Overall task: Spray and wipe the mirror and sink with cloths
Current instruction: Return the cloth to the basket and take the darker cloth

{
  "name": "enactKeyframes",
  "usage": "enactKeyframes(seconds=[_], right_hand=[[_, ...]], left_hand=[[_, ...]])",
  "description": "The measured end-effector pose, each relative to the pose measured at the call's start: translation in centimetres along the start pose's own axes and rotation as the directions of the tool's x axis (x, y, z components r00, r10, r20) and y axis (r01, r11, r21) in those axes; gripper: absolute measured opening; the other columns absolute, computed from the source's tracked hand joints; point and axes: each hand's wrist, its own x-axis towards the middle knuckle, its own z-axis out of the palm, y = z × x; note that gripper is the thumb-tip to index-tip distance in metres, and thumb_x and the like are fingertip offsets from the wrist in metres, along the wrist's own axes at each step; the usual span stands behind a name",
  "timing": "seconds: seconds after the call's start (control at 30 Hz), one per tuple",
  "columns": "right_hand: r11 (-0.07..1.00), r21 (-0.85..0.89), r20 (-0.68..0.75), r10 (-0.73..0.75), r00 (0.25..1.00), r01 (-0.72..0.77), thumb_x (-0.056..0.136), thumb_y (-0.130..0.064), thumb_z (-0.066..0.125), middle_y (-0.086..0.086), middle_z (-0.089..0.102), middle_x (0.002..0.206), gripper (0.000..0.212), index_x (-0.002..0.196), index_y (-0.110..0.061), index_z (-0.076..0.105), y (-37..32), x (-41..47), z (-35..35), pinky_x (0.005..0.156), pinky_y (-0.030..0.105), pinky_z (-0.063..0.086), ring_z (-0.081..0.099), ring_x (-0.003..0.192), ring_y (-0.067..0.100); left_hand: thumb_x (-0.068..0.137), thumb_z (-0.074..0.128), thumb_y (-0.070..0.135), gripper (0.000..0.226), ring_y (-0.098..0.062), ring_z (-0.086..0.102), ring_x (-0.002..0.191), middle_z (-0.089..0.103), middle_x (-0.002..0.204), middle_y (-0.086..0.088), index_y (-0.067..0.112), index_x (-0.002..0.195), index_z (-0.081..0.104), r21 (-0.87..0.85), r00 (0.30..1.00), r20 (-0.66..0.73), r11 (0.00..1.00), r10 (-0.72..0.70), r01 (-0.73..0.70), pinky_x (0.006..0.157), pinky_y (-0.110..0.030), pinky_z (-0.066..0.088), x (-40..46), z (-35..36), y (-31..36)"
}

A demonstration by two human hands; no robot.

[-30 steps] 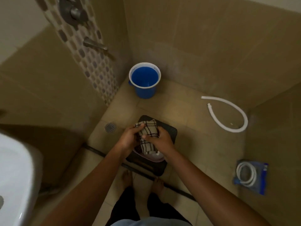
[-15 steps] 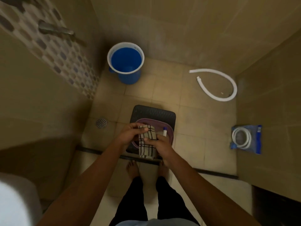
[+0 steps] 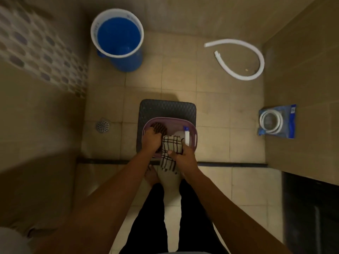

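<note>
My right hand [image 3: 183,157] grips a white cloth with dark checks [image 3: 171,146], which hangs over the near rim of a purple basket [image 3: 168,119]. Inside the basket, my left hand [image 3: 151,140] has its fingers curled down onto a brown striped cloth [image 3: 160,127]. A white spray bottle with a blue top [image 3: 187,137] lies in the basket's right side, just beyond my right hand. The basket stands on a black stool [image 3: 165,108]. A pale sink corner [image 3: 10,241] shows at the bottom left; the mirror is out of view.
A blue bucket [image 3: 119,40] stands in the far left corner by the tiled wall. A white hose [image 3: 240,60] curls on the floor at far right, a bagged hose [image 3: 277,121] lies by the right wall, and a floor drain [image 3: 103,125] sits left of the stool. My bare feet stand at a dark floor strip.
The view tilted down over the stool. My left hand let go of the checked cloth and went into the basket onto the brown cloth; my right hand keeps the checked cloth.
</note>
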Motion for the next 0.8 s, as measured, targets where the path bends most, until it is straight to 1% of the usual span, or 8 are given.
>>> enactKeyframes(seconds=[0.07, 0.1, 0.17, 0.27, 0.37, 0.5, 0.67, 0.8], right_hand=[[1.000, 0.021, -0.018, 0.019, 1.000, -0.018, 0.085, -0.015, 0.070, 0.005, 0.070, 0.112, 0.039, 0.122, -0.011, 0.060, 1.0, -0.3, -0.1, 0.090, 0.042, 0.056, 0.066, 0.102, 0.018], [0.999, 0.029, -0.029, 0.030, 0.999, -0.029, 0.085, -0.016, 0.071, 0.005, 0.070, 0.112, 0.039, 0.122, -0.010, 0.060, 1.6, -0.3, -0.1, 0.089, 0.043, 0.056, 0.066, 0.102, 0.019], [0.999, 0.031, -0.049, 0.040, 0.998, -0.038, 0.083, -0.019, 0.072, 0.006, 0.070, 0.111, 0.041, 0.121, -0.009, 0.060, 2.4, -0.3, -0.2, 0.089, 0.045, 0.056, 0.066, 0.102, 0.020], [0.998, 0.034, -0.058, 0.046, 0.997, -0.044, 0.081, -0.023, 0.073, 0.006, 0.070, 0.110, 0.043, 0.119, -0.010, 0.060, 3.3, -0.4, -0.3, 0.089, 0.048, 0.056, 0.067, 0.102, 0.021], [0.998, 0.050, -0.069, 0.049, 0.996, -0.046, 0.084, -0.016, 0.073, 0.007, 0.071, 0.110, 0.039, 0.119, -0.008, 0.060, 4.1, -0.2, -0.5, 0.090, 0.047, 0.055, 0.067, 0.102, 0.021], [0.997, 0.064, -0.067, 0.047, 0.997, -0.043, 0.085, -0.016, 0.072, 0.006, 0.069, 0.113, 0.041, 0.123, -0.008, 0.059, 4.5, -0.1, -0.6, 0.091, 0.044, 0.056, 0.066, 0.105, 0.020], [0.994, 0.094, -0.060, 0.053, 0.997, -0.047, 0.087, -0.014, 0.070, 0.007, 0.068, 0.116, 0.040, 0.125, -0.008, 0.057, 4.7, 0.1, -0.8, 0.090, 0.039, 0.056, 0.065, 0.106, 0.019], [0.991, 0.116, -0.052, 0.078, 0.996, -0.072, 0.086, -0.016, 0.071, 0.006, 0.068, 0.117, 0.042, 0.126, -0.010, 0.057, 4.9, 0.2, -0.7, 0.092, 0.043, 0.055, 0.064, 0.108, 0.020]], left_hand=[[0.092, 0.052, 0.008, 0.039, -0.039, 0.055, 0.114, 0.058, 0.126, -0.024, -0.005, 0.128, 0.051, 0.177, 0.999, 0.009, 0.983, 0.049, -0.050, 0.095, -0.045, 0.045, 0.8, 0.9, 0.0], [0.090, 0.053, 0.008, 0.041, -0.039, 0.056, 0.114, 0.058, 0.126, -0.024, -0.004, 0.129, 0.050, 0.242, 0.999, 0.011, 0.969, 0.047, -0.048, 0.096, -0.046, 0.048, 1.3, 1.2, 0.0], [0.089, 0.056, 0.013, 0.043, -0.039, 0.059, 0.112, 0.060, 0.124, -0.025, -0.006, 0.128, 0.051, 0.357, 0.999, 0.017, 0.933, 0.048, -0.050, 0.093, -0.046, 0.052, 2.4, 1.5, 0.1], [0.090, 0.057, 0.014, 0.038, -0.038, 0.063, 0.109, 0.063, 0.121, -0.025, -0.007, 0.122, 0.057, 0.481, 0.998, 0.028, 0.874, 0.057, -0.064, 0.088, -0.044, 0.053, 3.0, 1.7, 0.2], [0.093, 0.055, 0.010, 0.032, -0.036, 0.061, 0.113, 0.063, 0.123, -0.022, -0.005, 0.121, 0.059, 0.589, 0.996, 0.053, 0.803, 0.069, -0.087, 0.092, -0.041, 0.051, 3.4, 2.4, 0.0], [0.093, 0.055, 0.009, 0.034, -0.034, 0.058, 0.118, 0.059, 0.128, -0.021, -0.003, 0.125, 0.056, 0.690, 0.990, 0.084, 0.710, 0.113, -0.140, 0.099, -0.040, 0.048, 3.7, 3.0, -0.2], [0.093, 0.055, 0.006, 0.031, -0.033, 0.061, 0.114, 0.061, 0.124, -0.020, -0.002, 0.123, 0.056, 0.730, 0.989, 0.060, 0.670, 0.132, -0.134, 0.092, -0.040, 0.052, 4.1, 3.4, -0.1], [0.092, 0.057, 0.010, 0.026, -0.029, 0.065, 0.104, 0.065, 0.115, -0.015, 0.002, 0.117, 0.059, 0.714, 0.990, 0.042, 0.689, 0.135, -0.124, 0.082, -0.037, 0.056, 3.2, 3.0, -0.2]])
